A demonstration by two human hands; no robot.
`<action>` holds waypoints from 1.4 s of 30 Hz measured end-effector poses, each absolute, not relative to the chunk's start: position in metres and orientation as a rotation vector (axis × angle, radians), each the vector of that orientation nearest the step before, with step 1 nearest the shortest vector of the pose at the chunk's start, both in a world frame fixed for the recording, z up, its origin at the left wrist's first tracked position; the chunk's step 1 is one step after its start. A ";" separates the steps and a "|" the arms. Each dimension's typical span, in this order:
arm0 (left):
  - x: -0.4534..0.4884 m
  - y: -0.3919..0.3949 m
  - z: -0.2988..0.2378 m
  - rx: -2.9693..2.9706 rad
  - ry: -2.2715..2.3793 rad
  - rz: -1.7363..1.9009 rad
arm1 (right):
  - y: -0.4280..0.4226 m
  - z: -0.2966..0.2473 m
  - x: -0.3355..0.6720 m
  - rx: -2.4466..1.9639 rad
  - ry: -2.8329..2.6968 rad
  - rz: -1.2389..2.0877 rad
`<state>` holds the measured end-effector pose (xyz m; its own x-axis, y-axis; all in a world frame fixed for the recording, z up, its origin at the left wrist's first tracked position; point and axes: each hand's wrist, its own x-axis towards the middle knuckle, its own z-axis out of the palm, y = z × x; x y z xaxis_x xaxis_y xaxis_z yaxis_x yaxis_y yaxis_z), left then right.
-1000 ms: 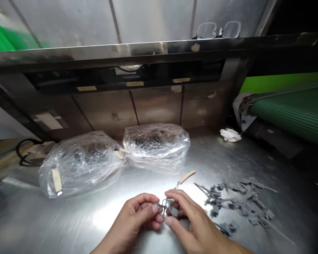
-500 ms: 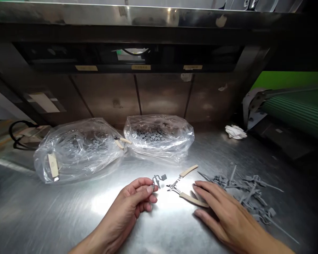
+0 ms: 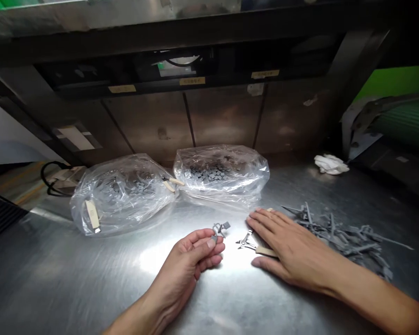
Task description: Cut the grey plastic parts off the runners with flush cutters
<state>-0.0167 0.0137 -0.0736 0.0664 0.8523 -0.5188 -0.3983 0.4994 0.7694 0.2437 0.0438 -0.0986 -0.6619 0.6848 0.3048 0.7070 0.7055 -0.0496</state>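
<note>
Bare steel table (image 3: 56, 279) lies open at the left, before the clear bags (image 3: 122, 193) of grey parts. The left hand (image 3: 192, 260) pinches a small grey moulded part (image 3: 219, 229) between thumb and forefinger, blocky end up and rightward. Just right, the flush cutters (image 3: 247, 242) lie flat, long axis left-right, nose toward that hand, handles under the spread right hand (image 3: 293, 249). A pile of grey sprues (image 3: 345, 230) crowds the right side

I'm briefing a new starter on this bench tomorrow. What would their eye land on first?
Probably the glare on the steel table, where the left hand pinches a small grey part and the right hand lies flat over the cutters. Behind sit a left bag and a right bag, clear and holding grey pieces; a sprue pile lies at far right.
</note>
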 end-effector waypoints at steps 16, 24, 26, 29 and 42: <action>-0.021 0.015 -0.074 0.382 0.987 0.996 | 0.027 -0.094 0.223 -0.955 -2.459 0.313; -0.019 0.013 -0.073 0.343 0.923 0.988 | 0.024 -0.095 0.216 -0.972 -2.396 0.312; -0.018 0.012 -0.073 0.330 0.915 0.991 | 0.023 -0.093 0.215 -0.941 -2.402 0.338; -0.017 0.011 -0.073 0.339 0.898 0.979 | 0.022 -0.090 0.215 -0.931 -2.387 0.378; -0.018 0.011 -0.078 0.373 0.873 0.952 | 0.021 -0.086 0.215 -0.952 -2.373 0.372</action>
